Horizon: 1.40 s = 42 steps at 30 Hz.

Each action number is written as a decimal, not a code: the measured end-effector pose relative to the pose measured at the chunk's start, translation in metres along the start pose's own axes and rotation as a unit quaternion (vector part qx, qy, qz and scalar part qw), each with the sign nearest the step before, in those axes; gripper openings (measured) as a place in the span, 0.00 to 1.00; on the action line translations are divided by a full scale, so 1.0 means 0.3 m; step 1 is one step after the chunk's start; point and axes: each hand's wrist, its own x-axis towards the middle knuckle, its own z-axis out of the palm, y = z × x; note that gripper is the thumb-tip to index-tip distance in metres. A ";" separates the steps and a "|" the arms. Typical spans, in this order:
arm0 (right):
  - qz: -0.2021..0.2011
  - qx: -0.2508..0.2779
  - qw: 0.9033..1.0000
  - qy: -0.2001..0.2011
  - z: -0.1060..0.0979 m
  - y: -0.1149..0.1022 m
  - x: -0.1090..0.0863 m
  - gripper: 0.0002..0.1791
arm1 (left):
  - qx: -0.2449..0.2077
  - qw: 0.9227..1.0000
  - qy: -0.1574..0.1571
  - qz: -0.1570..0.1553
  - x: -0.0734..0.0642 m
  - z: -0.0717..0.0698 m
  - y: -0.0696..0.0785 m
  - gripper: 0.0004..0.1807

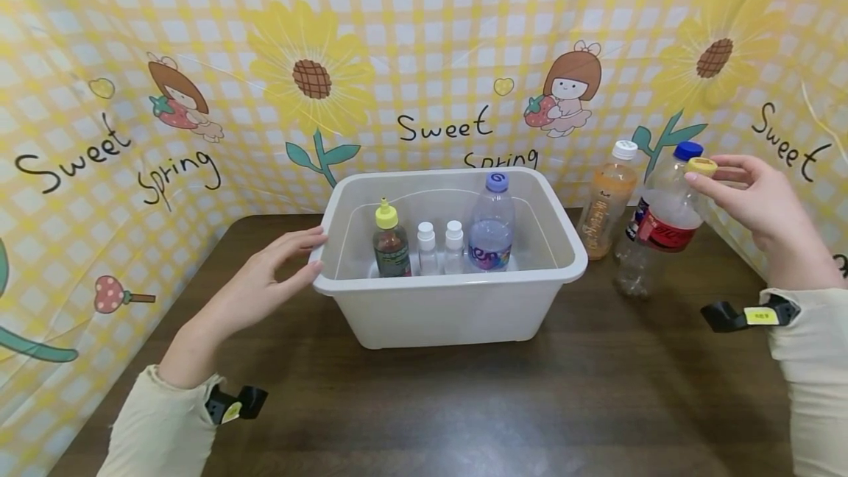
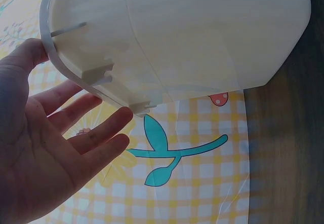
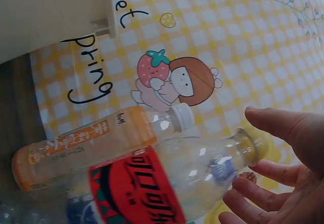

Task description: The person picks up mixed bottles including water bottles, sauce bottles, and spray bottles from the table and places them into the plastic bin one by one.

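Observation:
My left hand [image 1: 268, 271] rests its fingertips and thumb against the left rim of a white plastic tub [image 1: 437, 315]. In the left wrist view its fingers are spread and nearly straight beside the rim. At the right, my right hand [image 1: 762, 197] is around the yellow top of a clear cola bottle [image 1: 669, 232] with a red label. The right wrist view shows a gap between the thumb and the bottle neck, with the other fingers loosely bent close to it. Behind that bottle is another with a blue cap [image 1: 688, 151], partly hidden.
An orange-labelled bottle [image 1: 606, 201] with a white cap stands right of the tub. Inside the tub are a dark bottle [image 1: 392, 247] with a yellow spout, two small white-capped bottles [image 1: 427, 249], and a purple-capped bottle [image 1: 492, 230]. A patterned cloth [image 1: 424, 43] backs the wooden table [image 1: 464, 403].

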 end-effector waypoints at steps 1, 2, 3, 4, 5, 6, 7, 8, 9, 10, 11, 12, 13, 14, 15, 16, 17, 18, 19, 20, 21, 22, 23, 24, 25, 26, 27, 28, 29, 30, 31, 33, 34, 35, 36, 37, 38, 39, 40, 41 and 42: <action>0.004 0.004 1.000 -0.001 0.005 0.007 0.001 0.45 | 0.000 1.000 0.000 0.000 0.000 0.000 0.000 0.24; 0.007 0.008 1.000 -0.006 0.008 0.011 0.001 0.42 | 0.001 1.000 0.000 0.001 -0.001 0.000 0.001 0.24; 0.005 0.010 1.000 -0.007 0.011 0.018 0.000 0.38 | 0.001 1.000 0.000 0.001 -0.001 0.000 0.001 0.24; 0.003 0.017 1.000 -0.010 0.013 0.022 -0.001 0.32 | 0.002 1.000 0.001 0.002 -0.001 0.000 0.001 0.24; 0.001 0.026 1.000 -0.011 0.016 0.026 -0.002 0.26 | 0.003 1.000 0.001 0.003 -0.001 0.000 0.002 0.24; -0.002 0.033 0.999 -0.011 0.018 0.029 -0.003 0.20 | 0.003 1.000 0.001 0.003 -0.001 0.000 0.002 0.24; -0.003 0.041 0.999 -0.010 0.020 0.031 -0.004 0.17 | 0.003 1.000 0.001 0.003 -0.001 0.000 0.003 0.24; -0.004 0.046 0.999 -0.010 0.021 0.031 -0.006 0.15 | 0.003 1.000 0.001 0.003 -0.001 0.000 0.003 0.24; -0.005 0.052 0.999 -0.009 0.022 0.030 -0.007 0.15 | 0.002 1.000 0.001 0.003 0.000 0.000 0.003 0.24; -0.004 0.056 0.998 -0.007 0.023 0.029 -0.007 0.14 | 0.002 1.000 0.001 0.003 0.000 0.000 0.003 0.24; -0.003 0.056 0.998 -0.004 0.024 0.027 -0.008 0.14 | 0.002 1.000 0.001 0.004 0.000 0.000 0.003 0.24; -0.002 0.055 0.998 -0.002 0.023 0.025 -0.009 0.14 | 0.002 1.000 0.001 0.004 0.000 0.000 0.002 0.24; -0.002 0.055 0.999 -0.001 0.022 0.023 -0.009 0.14 | 0.002 1.000 0.002 0.004 0.000 0.001 0.002 0.24; 0.000 0.050 0.999 0.002 0.020 0.020 -0.009 0.14 | 0.003 1.000 0.002 0.004 0.000 0.001 0.001 0.24; 0.003 0.046 0.999 0.006 0.019 0.016 -0.009 0.14 | 0.003 1.000 0.002 0.005 0.000 0.001 0.001 0.24; 0.004 0.040 0.999 0.010 0.017 0.011 -0.009 0.14 | 0.003 1.000 0.003 0.005 0.000 0.001 0.001 0.23; 0.006 0.037 0.999 0.012 0.015 0.007 -0.008 0.15 | 0.005 1.000 0.004 0.006 -0.001 0.002 0.001 0.23; 0.008 0.036 0.999 0.015 0.013 0.001 -0.007 0.15 | 0.006 1.000 0.005 0.006 -0.001 0.002 0.002 0.23; 0.007 0.037 0.999 0.017 0.010 -0.005 -0.007 0.15 | 0.005 1.000 0.005 0.008 -0.001 0.001 0.003 0.23; 0.007 0.037 0.999 0.023 0.008 -0.012 -0.006 0.15 | 0.004 1.000 0.006 0.009 -0.001 0.001 0.005 0.23; 0.002 0.037 0.999 0.025 0.005 -0.019 -0.005 0.15 | 0.004 1.000 0.006 0.010 -0.001 0.001 0.007 0.23; -0.004 0.038 0.999 0.028 0.001 -0.026 -0.004 0.14 | 0.002 1.000 0.006 0.010 -0.001 0.001 0.009 0.23; -0.008 0.037 0.999 0.028 -0.004 -0.034 -0.003 0.14 | 0.002 1.000 0.006 0.011 -0.001 0.000 0.011 0.23; -0.013 0.035 0.999 0.030 -0.009 -0.044 -0.004 0.14 | 0.000 1.000 0.005 0.011 -0.001 0.000 0.013 0.23; -0.017 0.033 0.999 0.031 -0.014 -0.055 -0.004 0.14 | -0.002 1.000 0.004 0.011 -0.001 -0.001 0.014 0.23; -0.020 0.027 0.999 0.034 -0.019 -0.065 -0.003 0.15 | 0.001 1.000 0.004 0.009 -0.002 -0.001 0.014 0.23; -0.023 0.023 0.999 0.035 -0.025 -0.077 -0.004 0.15 | 0.003 1.000 0.004 0.008 -0.002 -0.002 0.013 0.23; -0.024 0.021 0.999 0.037 -0.031 -0.090 -0.004 0.17 | 0.004 1.000 0.004 0.007 -0.002 -0.002 0.011 0.23; -0.025 0.020 0.999 0.038 -0.038 -0.105 -0.006 0.17 | 0.006 1.000 0.004 0.005 -0.001 -0.002 0.009 0.23; -0.029 0.022 0.999 0.040 -0.045 -0.118 -0.007 0.17 | 0.007 1.000 0.004 0.004 -0.001 -0.002 0.007 0.23; -0.037 0.028 0.998 0.043 -0.051 -0.130 -0.007 0.17 | 0.008 1.000 0.004 0.003 -0.001 -0.002 0.005 0.24; -0.050 0.047 0.997 0.044 -0.066 -0.156 -0.006 0.15 | 0.007 1.000 0.002 0.001 0.000 -0.002 0.003 0.24; -0.057 0.057 0.996 0.043 -0.074 -0.168 -0.004 0.14 | 0.007 1.000 0.002 0.001 0.001 -0.002 0.003 0.24; -0.068 0.068 0.995 0.042 -0.080 -0.180 -0.004 0.12 | 0.006 1.000 0.002 0.001 0.001 -0.002 0.003 0.24; -0.077 0.080 0.993 0.042 -0.086 -0.189 -0.001 0.11 | 0.006 1.000 0.002 0.001 0.002 -0.003 0.003 0.24; -0.082 0.094 0.991 0.038 -0.093 -0.200 0.001 0.10 | 0.006 1.000 0.001 0.001 0.002 -0.003 0.003 0.24; -0.085 0.102 0.990 0.036 -0.099 -0.212 0.002 0.10 | 0.005 1.000 0.001 0.001 0.002 -0.003 0.003 0.24; -0.088 0.106 0.990 0.036 -0.104 -0.222 0.003 0.09 | 0.005 1.000 0.001 0.001 0.003 -0.003 0.003 0.24; -0.093 0.109 0.989 0.037 -0.108 -0.233 0.004 0.09 | 0.004 1.000 0.001 0.000 0.003 -0.003 0.003 0.24; -0.098 0.116 0.988 0.037 -0.111 -0.244 0.004 0.09 | 0.004 1.000 0.000 0.000 0.002 -0.003 0.003 0.24; -0.100 0.120 0.987 0.038 -0.115 -0.254 0.005 0.08 | 0.004 1.000 0.000 -0.001 0.002 -0.003 0.002 0.24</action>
